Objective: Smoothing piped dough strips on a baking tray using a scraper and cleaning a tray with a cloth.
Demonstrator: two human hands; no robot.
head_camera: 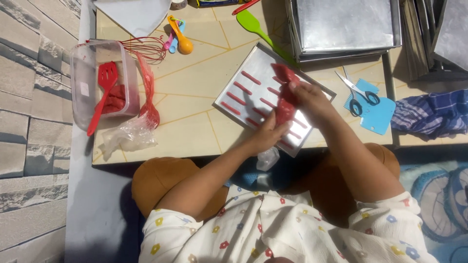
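Nearest the body, the left hand (265,136) cups the lower end of a red dough-filled plastic piping bag (284,100), its fingers clenched around it, while the right hand (309,97) grips the twisted upper end just beyond, fingers closed tight. The bag sits between the two hands over the flat rectangular metal baking tray (229,95) on the pale counter (195,78), its long axis running from the left hand up and away to the right hand, roughly across the rows of short red dough strips (243,90) to its left; farther off lie blue-handled scissors (358,90) and a clear plastic tub of red dough (100,83)
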